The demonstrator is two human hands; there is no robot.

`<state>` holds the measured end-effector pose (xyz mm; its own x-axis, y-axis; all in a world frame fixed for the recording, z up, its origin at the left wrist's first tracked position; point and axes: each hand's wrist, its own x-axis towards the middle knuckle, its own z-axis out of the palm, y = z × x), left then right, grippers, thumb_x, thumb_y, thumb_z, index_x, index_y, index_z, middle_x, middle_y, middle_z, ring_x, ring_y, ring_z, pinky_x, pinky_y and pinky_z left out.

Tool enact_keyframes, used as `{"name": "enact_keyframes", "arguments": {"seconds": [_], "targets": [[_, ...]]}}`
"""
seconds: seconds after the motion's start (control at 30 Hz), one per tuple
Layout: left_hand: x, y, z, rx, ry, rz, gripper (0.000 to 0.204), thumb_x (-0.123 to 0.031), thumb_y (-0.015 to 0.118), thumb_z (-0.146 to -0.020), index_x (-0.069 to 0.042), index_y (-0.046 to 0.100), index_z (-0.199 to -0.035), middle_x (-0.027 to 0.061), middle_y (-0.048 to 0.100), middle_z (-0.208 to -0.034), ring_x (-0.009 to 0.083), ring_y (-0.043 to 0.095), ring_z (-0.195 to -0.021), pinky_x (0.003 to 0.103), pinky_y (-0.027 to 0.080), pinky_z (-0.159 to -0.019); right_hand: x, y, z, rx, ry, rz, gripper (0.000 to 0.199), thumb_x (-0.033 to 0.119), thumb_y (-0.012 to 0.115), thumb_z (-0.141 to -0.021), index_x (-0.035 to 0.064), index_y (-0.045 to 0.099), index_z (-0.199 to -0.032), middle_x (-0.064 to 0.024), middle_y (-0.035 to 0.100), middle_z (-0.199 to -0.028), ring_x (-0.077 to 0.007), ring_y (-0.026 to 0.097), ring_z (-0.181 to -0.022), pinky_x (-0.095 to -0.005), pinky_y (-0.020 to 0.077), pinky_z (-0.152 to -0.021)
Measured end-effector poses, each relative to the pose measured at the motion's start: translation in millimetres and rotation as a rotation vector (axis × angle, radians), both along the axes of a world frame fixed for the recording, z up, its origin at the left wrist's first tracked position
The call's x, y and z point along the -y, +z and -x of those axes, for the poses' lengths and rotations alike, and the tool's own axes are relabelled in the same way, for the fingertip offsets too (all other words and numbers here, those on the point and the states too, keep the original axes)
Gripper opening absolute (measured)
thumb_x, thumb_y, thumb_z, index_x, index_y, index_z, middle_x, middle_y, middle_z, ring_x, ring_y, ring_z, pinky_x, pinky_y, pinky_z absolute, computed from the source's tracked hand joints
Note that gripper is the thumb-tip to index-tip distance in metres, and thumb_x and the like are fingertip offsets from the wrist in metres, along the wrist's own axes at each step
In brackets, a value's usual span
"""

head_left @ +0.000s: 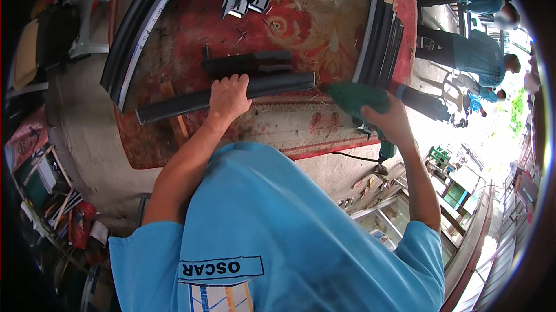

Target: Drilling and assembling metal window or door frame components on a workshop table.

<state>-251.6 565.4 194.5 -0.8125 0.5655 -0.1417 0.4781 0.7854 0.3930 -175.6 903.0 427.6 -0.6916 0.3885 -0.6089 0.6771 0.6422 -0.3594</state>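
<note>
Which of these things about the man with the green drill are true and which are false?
1. The left hand presses on a long dark bar. True.
2. The right hand holds a yellow hammer. False: it grips a green power drill.
3. The bar lies on a red patterned table. True.
4. The drill points away from the bar. False: its tip is at the bar's end.

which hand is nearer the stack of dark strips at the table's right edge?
Right. The right hand grips the green drill just below the stack of dark strips. The left hand presses on the long dark profile, farther left.
</note>
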Motion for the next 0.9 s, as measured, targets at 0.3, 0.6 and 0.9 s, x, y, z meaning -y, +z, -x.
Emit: {"name": "enact_keyframes", "arguments": {"seconds": [0.3, 0.6, 0.9], "targets": [[0.6, -0.4, 0.8, 0.000, 0.020, -0.004, 0.044, -0.028, 0.090, -0.067, -0.013, 0.062, -0.098, 0.0075, 0.068, -0.090, 0.0312, 0.070, -0.086, 0.048, 0.054, -0.076, 38.3, 27.7, 46.8, 0.128, 0.321, -0.171, 0.060, 0.032, 0.083, -0.075, 0.0011, 0.069, -0.124, -0.0191, 0.076, -0.102, -0.0334, 0.076, -0.097, -0.0413, 0.0567, -0.088], [0.0, 0.9, -1.5, 0.021, 0.036, -0.011, 0.044, -0.029, 0.090, -0.067, -0.014, 0.063, -0.098, 0.0069, 0.068, -0.090, 0.0306, 0.071, -0.087, 0.048, 0.053, -0.077, 30.8, 25.9, 72.9, 0.164, 0.485, -0.199, 0.067, 0.043, 0.082, -0.068, 0.0095, 0.072, -0.125, -0.0186, 0.077, -0.090, -0.0363, 0.076, -0.088, -0.0456, 0.0588, -0.086], [1.7, -2.4, 0.1, 0.032, 0.043, -0.012, 0.042, -0.026, 0.089, -0.068, -0.014, 0.064, -0.099, 0.0062, 0.068, -0.090, 0.0302, 0.071, -0.088, 0.047, 0.052, -0.077, 30.1, 14.4, 54.1, 0.169, 0.631, -0.247, 0.075, 0.045, 0.085, -0.068, 0.0169, 0.067, -0.135, -0.0171, 0.078, -0.095, -0.0381, 0.076, -0.092, -0.0478, 0.0586, -0.088]]}}
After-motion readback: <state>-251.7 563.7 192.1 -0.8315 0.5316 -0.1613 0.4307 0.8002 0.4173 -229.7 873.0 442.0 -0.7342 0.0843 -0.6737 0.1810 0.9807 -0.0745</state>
